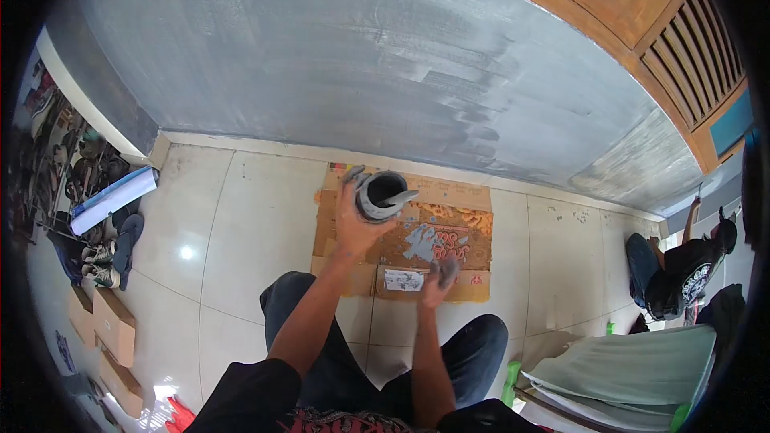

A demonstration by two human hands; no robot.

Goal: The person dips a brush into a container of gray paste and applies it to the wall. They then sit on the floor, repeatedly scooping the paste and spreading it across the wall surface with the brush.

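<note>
My left hand [358, 220] is wrapped round a dark paint pot [370, 213] smeared with grey, lifted above the flattened cardboard [433, 289]. A grey-coated handle or blade [402, 197] leans out over the pot's right rim; its lower end is hidden inside. My right hand [441, 275], its fingers stained grey, hovers over the lower part of the cardboard with nothing visible in it. Its fingers look loosely extended, though somewhat blurred. Grey paint blotches [420, 240] mark the printed cardboard. Ahead stands the wall [337, 72], covered in streaky grey paint.
Shoes [100, 265] and cardboard boxes [114, 325] lie along the left side. A wooden window frame [634, 0] runs above the wall. Another person [690, 261] sits by the wall at the far right, one arm raised. A draped pale cloth [630, 369] is at lower right.
</note>
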